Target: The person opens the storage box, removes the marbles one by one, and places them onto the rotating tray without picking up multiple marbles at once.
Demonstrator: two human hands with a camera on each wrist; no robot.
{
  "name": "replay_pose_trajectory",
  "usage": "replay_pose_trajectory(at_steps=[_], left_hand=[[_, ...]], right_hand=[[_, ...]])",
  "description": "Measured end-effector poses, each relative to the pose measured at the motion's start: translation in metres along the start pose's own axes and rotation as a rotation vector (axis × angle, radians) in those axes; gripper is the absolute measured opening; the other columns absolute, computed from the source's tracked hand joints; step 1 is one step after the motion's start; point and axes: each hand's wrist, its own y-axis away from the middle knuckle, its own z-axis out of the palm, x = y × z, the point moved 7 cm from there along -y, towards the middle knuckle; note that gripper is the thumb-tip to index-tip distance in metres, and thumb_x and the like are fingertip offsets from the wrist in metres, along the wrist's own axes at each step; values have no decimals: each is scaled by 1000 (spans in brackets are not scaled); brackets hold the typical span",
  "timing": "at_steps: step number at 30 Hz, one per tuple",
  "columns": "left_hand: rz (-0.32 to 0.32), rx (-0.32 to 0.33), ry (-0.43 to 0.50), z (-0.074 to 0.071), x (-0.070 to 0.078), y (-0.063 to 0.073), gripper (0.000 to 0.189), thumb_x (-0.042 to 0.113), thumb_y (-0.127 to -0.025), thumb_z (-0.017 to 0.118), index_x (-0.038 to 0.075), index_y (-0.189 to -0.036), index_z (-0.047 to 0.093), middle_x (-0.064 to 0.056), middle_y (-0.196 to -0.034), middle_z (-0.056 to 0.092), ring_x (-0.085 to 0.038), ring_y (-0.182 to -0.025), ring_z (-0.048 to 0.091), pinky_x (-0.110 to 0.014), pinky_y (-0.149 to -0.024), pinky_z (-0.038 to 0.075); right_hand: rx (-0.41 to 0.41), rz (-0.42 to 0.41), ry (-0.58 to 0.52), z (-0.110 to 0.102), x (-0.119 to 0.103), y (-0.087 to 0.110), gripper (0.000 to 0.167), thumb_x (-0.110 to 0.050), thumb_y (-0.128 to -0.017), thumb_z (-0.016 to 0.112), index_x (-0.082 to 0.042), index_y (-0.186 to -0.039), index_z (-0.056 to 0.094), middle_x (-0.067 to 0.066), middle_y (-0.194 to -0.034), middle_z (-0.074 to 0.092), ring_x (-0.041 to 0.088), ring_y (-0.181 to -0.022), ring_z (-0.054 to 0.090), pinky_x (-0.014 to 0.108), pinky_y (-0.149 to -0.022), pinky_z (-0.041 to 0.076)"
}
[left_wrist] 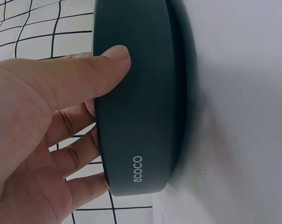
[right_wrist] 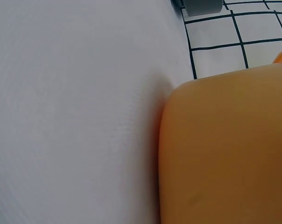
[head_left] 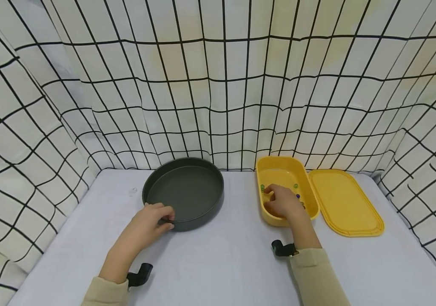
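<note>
A round dark grey-green pan (head_left: 183, 191) stands on the left of the table. My left hand (head_left: 146, 225) grips its near-left rim, with the thumb on the outer wall and the other fingers over the edge. In the left wrist view, the pan's wall (left_wrist: 136, 116) bears the word "ecoco". My right hand (head_left: 283, 202) reaches into a yellow box (head_left: 311, 197), its index finger and thumb spread apart. Beside the index fingertip lies a green marble (head_left: 262, 187). Another green marble (head_left: 296, 185) and a blue marble (head_left: 298, 196) lie in the box. The right wrist view shows only the box's outer wall (right_wrist: 225, 149).
A yellow lid (head_left: 349, 204) lies flat on the table, against the right side of the box. White cloth (head_left: 221, 263) covers the table. Behind it and at both sides rises a white curtain (head_left: 237, 93) with a black grid.
</note>
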Motion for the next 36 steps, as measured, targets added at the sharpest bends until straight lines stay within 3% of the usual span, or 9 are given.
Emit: replay_pose_trajectory(at_steps=[7, 13, 21, 27, 36], left_hand=[[-7, 3, 4, -1, -1, 1, 26, 7, -78, 84, 22, -82, 62, 10, -79, 57, -15, -83, 61, -68, -102, 39], [-22, -2, 0, 0, -3, 2, 26, 8, -79, 83, 22, -82, 62, 10, -80, 58, -18, -85, 61, -72, -105, 32], [-6, 9, 6, 1, -4, 2, 27, 8, -78, 84, 22, -81, 61, 11, -79, 57, -13, -82, 61, -71, -104, 35], [0, 19, 10, 1, -4, 1, 27, 7, -77, 84, 22, -81, 61, 11, -78, 56, -13, -82, 61, -72, -104, 33], [-6, 17, 11, 2, -6, 2, 28, 8, -77, 84, 23, -81, 61, 13, -79, 56, -12, -82, 61, -72, -104, 33]], right_hand=[[-15, -43, 71, 3, -5, 1, 10, -10, -87, 64, -14, -95, 69, 6, -92, 63, 24, -84, 55, 38, -74, 47], [0, -58, 43, 3, -7, 1, 9, -12, -88, 63, -13, -95, 68, 4, -89, 63, 23, -83, 55, 37, -75, 48], [82, -47, -240, -6, -2, -1, 15, -16, -95, 64, -6, -107, 65, 10, -92, 67, 20, -73, 63, 29, -67, 55], [150, -51, -488, -13, 2, -4, 25, -16, -97, 63, -1, -116, 62, 18, -105, 67, 23, -81, 69, 32, -72, 60], [177, -52, -781, -15, -4, -7, 32, -20, -99, 62, 1, -124, 60, 22, -112, 65, 27, -87, 70, 31, -75, 60]])
